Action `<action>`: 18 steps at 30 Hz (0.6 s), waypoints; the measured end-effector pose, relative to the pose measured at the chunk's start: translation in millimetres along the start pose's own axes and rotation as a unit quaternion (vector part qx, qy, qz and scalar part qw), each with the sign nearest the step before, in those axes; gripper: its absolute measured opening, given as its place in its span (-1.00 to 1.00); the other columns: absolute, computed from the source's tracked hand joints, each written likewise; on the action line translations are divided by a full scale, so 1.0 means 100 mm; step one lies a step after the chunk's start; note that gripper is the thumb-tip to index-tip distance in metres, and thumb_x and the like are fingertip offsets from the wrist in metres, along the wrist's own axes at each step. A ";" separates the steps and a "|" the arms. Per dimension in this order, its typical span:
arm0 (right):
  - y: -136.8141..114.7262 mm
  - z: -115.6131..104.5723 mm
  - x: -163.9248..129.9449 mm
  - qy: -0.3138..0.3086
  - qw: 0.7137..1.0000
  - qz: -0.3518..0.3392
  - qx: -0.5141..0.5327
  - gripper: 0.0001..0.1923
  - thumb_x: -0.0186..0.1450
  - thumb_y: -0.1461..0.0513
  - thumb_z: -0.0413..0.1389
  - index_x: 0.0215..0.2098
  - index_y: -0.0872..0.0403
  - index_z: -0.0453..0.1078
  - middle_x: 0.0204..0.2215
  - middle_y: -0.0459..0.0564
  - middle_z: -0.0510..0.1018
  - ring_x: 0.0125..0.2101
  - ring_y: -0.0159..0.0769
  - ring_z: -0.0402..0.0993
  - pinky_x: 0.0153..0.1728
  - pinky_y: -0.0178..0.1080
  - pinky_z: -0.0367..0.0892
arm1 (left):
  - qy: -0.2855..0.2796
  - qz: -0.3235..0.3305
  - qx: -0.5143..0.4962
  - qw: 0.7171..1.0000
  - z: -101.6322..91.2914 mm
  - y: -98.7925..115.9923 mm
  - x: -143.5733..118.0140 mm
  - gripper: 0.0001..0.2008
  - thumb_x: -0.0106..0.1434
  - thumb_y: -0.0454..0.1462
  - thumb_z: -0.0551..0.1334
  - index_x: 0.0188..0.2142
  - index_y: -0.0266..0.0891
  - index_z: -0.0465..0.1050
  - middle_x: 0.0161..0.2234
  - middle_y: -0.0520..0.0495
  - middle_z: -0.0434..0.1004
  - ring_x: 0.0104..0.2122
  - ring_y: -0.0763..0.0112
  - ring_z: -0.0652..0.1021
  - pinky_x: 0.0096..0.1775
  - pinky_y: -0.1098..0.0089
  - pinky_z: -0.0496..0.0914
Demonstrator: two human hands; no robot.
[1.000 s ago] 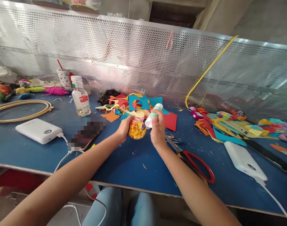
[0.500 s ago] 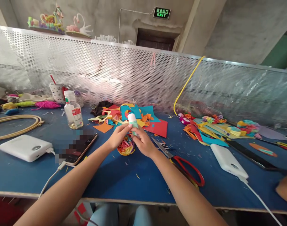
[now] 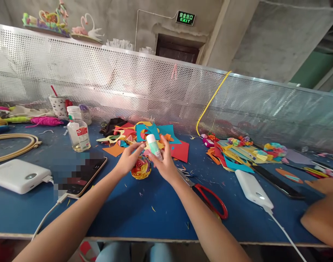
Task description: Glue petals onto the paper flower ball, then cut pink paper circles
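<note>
My right hand (image 3: 166, 162) holds a glue stick (image 3: 154, 148) with a white cap and a pale green label, tilted, cap end up. To its left, my left hand (image 3: 129, 158) is apart from the glue stick, its fingers stretched toward it and nothing visible in them. Just below and between the hands sits a round bundle of colourful curled paper (image 3: 141, 169), its top partly hidden by the left fingers. Red-handled scissors (image 3: 214, 202) lie beside my right forearm, which partly covers them. Behind my hands are coloured paper sheets and cut scraps (image 3: 179, 151).
On the left are a phone (image 3: 86, 176), a white power bank (image 3: 20, 176), a clear bottle (image 3: 78, 131) and an embroidery hoop (image 3: 16, 136). A second power bank (image 3: 253, 189), a black phone (image 3: 278, 182) and another person's arm (image 3: 321, 214) are right. A perforated metal screen (image 3: 144, 87) stands behind.
My left hand has come away from the glue stick and moved left. The right fingers have spread around the stick. Another person's hand and forearm reach farther in at right; the view has shifted slightly.
</note>
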State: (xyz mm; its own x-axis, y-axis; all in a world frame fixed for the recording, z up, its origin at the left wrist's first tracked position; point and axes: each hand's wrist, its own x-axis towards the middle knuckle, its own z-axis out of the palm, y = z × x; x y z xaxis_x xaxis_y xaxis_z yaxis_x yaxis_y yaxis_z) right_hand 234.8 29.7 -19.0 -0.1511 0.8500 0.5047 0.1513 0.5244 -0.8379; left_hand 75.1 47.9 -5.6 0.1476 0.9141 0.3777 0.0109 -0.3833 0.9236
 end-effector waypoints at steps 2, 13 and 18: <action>-0.05 0.05 -0.03 -0.016 0.999 0.012 0.032 -0.44 0.18 0.13 0.15 0.05 -0.04 0.00 -0.29 -0.04 0.47 -0.46 -0.33 0.44 -0.43 -0.22 0.42 | -0.055 -0.002 -0.045 0.997 0.04 0.10 -0.06 -0.73 0.17 -0.16 0.25 -0.20 -0.30 0.45 -0.21 -0.10 0.54 -0.21 0.26 0.54 -0.14 0.19 0.41; -0.11 0.15 -0.10 0.029 0.992 0.027 -0.123 -0.61 0.18 0.08 0.13 -0.11 0.02 0.11 -0.36 0.04 0.50 -0.31 -0.03 0.51 -0.37 -0.08 0.36 | 0.030 0.004 -0.194 0.981 0.20 0.16 -0.18 -0.71 -0.06 -0.25 0.41 -0.32 -0.26 0.47 -0.34 -0.08 0.60 -0.33 0.28 0.58 -0.25 0.35 0.45; -0.18 0.11 -0.11 -0.035 0.995 -0.018 -0.096 -0.50 0.22 0.08 0.10 0.07 0.02 0.13 -0.16 0.08 0.49 -0.21 -0.12 0.48 -0.29 -0.15 0.39 | 0.084 0.004 -0.230 0.970 0.20 0.16 -0.19 -0.67 -0.03 -0.23 0.40 -0.24 -0.25 0.46 -0.27 -0.07 0.59 -0.28 0.30 0.57 -0.23 0.38 0.44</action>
State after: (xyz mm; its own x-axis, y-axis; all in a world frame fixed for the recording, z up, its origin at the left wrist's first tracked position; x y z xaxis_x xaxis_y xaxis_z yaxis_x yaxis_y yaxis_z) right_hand 222.6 10.0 -12.0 -0.2258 0.8288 0.5119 0.3274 0.5595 -0.7615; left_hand 92.3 22.0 1.3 -0.0171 0.9350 0.3542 -0.4373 -0.3256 0.8383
